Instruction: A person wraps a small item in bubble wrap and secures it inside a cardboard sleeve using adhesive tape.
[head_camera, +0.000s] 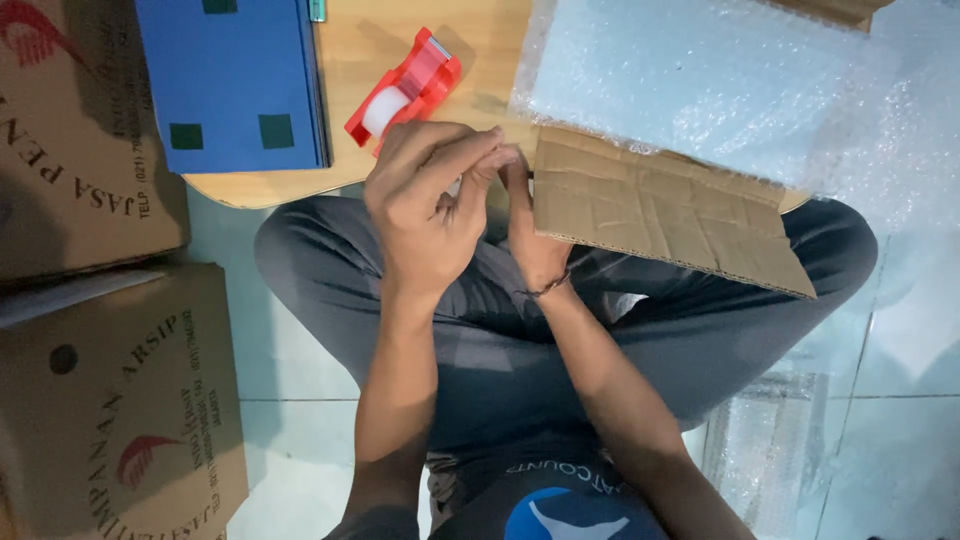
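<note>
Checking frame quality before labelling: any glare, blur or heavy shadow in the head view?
Head view: mostly sharp, no obvious motion blur on the left hand or right hand; bubble wrap looks pale and washed out; red tape dispenser casts a soft shadow on the wooden board; left cardboard boxes sit darker.

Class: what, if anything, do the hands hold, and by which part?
The left hand and right hand pinch something small between the fingertips; what it is cannot be told.
</note>
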